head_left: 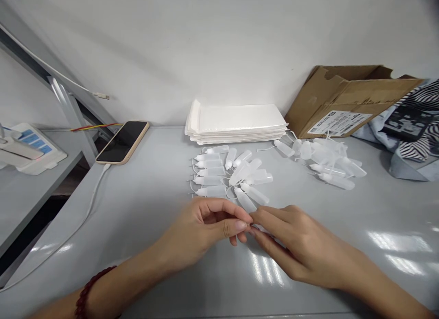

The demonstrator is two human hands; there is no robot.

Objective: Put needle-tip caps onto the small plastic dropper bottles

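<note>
My left hand is closed, its thumb and index finger pinched together at the front middle of the table. Meeting it tip to tip is my right hand, also pinched. A pale sliver shows between the right fingers; whatever the hands hold is mostly hidden behind them. Just beyond lie several translucent needle-tip squeeze bottles in a neat column, needles pointing left. Beside this column, more bottles lie in a loose cluster at mixed angles. A second heap of such bottles sits farther right.
White padded envelopes are stacked against the wall. An open cardboard box leans at the back right, with striped fabric beside it. At left lies a phone with a white cable running down the table.
</note>
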